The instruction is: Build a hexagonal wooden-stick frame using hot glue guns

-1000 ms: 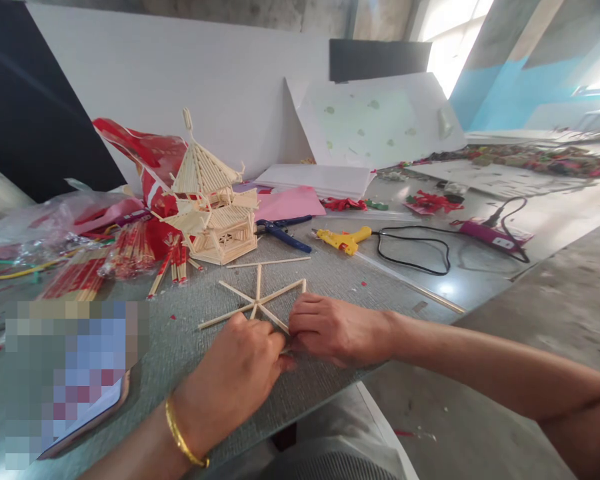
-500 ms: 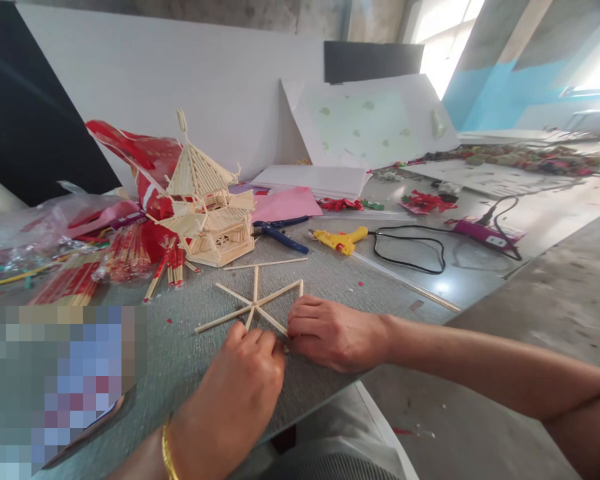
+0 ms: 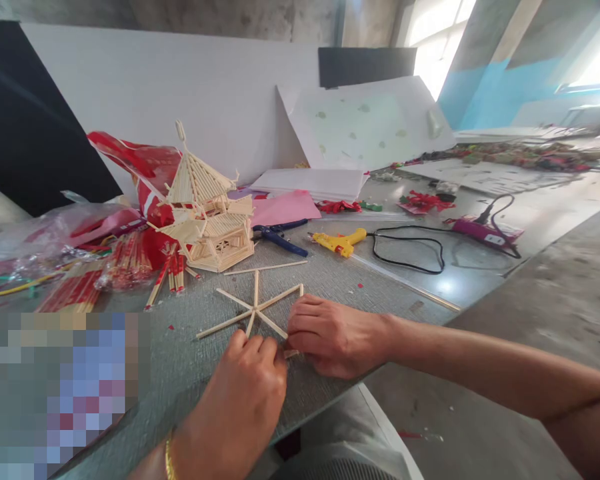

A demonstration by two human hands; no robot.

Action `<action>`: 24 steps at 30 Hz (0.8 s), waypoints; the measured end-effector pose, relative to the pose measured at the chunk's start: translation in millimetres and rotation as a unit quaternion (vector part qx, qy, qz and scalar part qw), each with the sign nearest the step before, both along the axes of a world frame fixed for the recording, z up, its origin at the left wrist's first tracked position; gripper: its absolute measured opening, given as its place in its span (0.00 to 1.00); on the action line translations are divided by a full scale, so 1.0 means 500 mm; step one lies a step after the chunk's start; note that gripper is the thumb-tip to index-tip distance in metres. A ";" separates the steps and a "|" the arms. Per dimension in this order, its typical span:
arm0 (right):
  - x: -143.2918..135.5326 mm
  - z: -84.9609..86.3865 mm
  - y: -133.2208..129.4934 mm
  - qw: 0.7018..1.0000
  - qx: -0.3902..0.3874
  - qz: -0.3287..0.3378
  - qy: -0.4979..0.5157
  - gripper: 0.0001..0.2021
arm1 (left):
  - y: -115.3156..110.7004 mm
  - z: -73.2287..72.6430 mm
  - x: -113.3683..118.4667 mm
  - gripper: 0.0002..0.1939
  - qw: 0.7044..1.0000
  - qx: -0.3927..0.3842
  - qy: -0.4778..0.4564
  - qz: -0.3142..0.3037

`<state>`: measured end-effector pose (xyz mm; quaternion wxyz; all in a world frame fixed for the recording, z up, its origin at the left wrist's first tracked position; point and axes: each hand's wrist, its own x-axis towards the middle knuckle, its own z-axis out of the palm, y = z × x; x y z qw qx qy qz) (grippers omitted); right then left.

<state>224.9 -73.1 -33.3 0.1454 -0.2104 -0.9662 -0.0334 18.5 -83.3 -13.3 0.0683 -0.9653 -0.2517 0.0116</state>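
A six-armed star of thin wooden sticks point(image 3: 256, 309) lies flat on the table, with one more stick joined at the end of its right upper arm. My left hand point(image 3: 253, 387) is closed at the star's near arm, fingertips pinched together. Against the right lower arm rests my right hand point(image 3: 336, 339), its fingers curled and closed. Between the two hands shows a short piece of wooden stick point(image 3: 291, 354), held at the fingertips; its ends are hidden. Behind the star lies a loose stick point(image 3: 266, 267).
A stick-built pagoda model point(image 3: 215, 223) stands behind the star. To its right are blue-handled pliers point(image 3: 283, 239), a yellow glue gun point(image 3: 341, 242) and a clear glue stick point(image 3: 405, 283). Bundled sticks point(image 3: 125, 260) lie left. A blurred-out flat object point(image 3: 87, 393) is at front left.
The view has shifted slightly. My hands stay almost in place at the star, and more of the short stick now shows between them.
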 end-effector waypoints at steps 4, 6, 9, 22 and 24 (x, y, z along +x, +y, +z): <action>0.001 0.000 -0.001 1.000 -0.008 -0.001 0.009 0.13 | -0.001 0.001 0.001 0.18 1.000 -0.005 0.001 0.009; 0.001 0.002 -0.001 1.000 -0.005 -0.002 0.015 0.14 | -0.002 0.004 0.003 0.18 1.000 -0.013 0.009 0.022; 0.004 0.006 -0.002 1.000 0.000 -0.005 0.026 0.14 | -0.003 0.007 0.005 0.18 0.999 -0.025 0.019 0.043; -0.005 0.002 0.000 0.999 0.047 -0.016 0.009 0.12 | -0.001 0.002 0.005 0.19 0.997 -0.053 0.010 0.057; -0.006 0.001 -0.001 0.998 0.053 -0.016 0.009 0.12 | -0.001 -0.002 0.003 0.19 0.998 -0.046 0.007 0.053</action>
